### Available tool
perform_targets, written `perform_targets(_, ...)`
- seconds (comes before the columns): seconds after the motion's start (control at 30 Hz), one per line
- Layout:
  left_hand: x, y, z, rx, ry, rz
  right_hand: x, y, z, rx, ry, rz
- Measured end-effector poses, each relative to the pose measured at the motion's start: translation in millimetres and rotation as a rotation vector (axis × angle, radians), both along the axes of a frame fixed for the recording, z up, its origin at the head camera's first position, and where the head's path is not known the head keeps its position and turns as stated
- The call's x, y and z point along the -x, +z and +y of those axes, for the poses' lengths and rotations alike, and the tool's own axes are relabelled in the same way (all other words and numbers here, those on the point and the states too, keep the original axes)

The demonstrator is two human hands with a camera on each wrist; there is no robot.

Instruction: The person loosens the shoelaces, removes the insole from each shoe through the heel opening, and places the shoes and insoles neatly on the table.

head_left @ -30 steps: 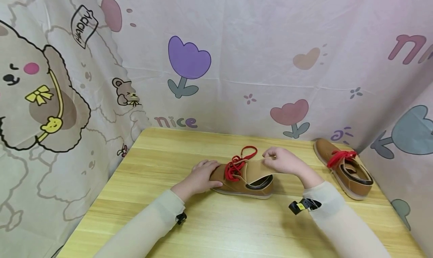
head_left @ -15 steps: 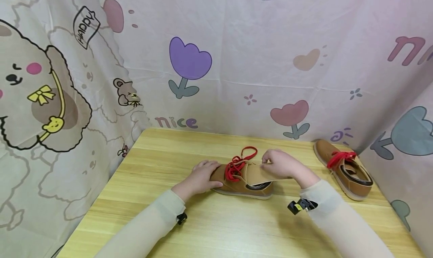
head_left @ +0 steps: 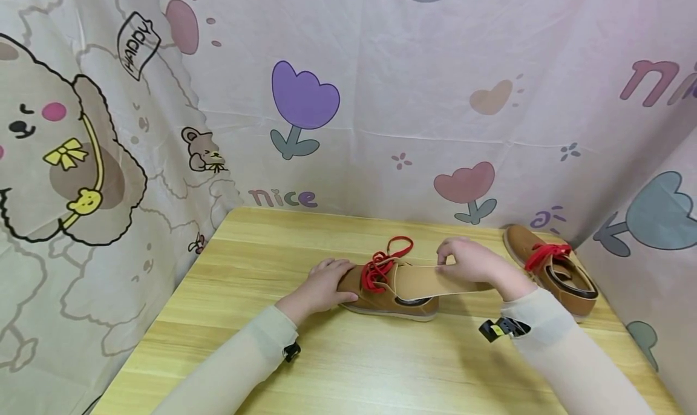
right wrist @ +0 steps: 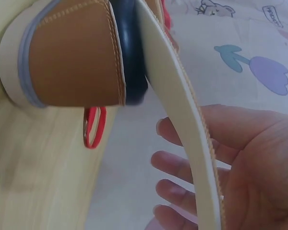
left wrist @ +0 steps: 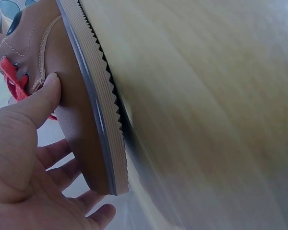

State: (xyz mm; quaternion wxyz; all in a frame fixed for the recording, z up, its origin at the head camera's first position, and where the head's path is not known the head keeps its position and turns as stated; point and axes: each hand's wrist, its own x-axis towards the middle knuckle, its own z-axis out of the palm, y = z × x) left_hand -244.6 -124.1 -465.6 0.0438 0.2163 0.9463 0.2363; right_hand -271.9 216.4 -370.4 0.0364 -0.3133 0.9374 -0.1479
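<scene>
A brown lace-up shoe (head_left: 419, 308) stands on the table with its toe to the left. My left hand (head_left: 327, 285) grips the toe, thumb on the near side and fingers over the far side, as the left wrist view also shows on the brown leather (left wrist: 74, 115). From the shoe's opening a tan insole (head_left: 419, 281) sticks out to the right. My right hand (head_left: 471, 261) holds it by its far edge. In the right wrist view the insole's pale underside (right wrist: 175, 96) shows, the fingers curling round its edge. The insole's front end is hidden inside the shoe.
A matching brown shoe (head_left: 577, 297) with red laces stands at the table's right edge, near my right wrist. Loose red laces (head_left: 376, 273) lie over the first shoe, one loop sticking up. A printed cloth (head_left: 381, 100) hangs behind the wooden table (head_left: 261, 239).
The insole has come further out of the shoe to the right, and it lies flatter. My right hand has moved right with it, while my left hand has stayed on the toe.
</scene>
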Motion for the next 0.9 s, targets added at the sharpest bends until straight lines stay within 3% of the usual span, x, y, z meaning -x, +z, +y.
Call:
perform_targets(0.33, 0.1, -0.4, -0.1, 0.014, 0.000, -0.001, -1.8, 3.2, 19.6, -0.005, -0.065, -0.064)
perform_targets(0.6, -0.4, 1.5, -0.1, 0.018, -0.002, -0.002, -4.3, 6.8, 32.5, 0.006, -0.073, -0.071)
perform_targets(0.9, -0.3, 0.9, 0.3, 0.028, 0.003, 0.000, -7.4, 4.1, 48.0, 0.062, -0.076, -0.147)
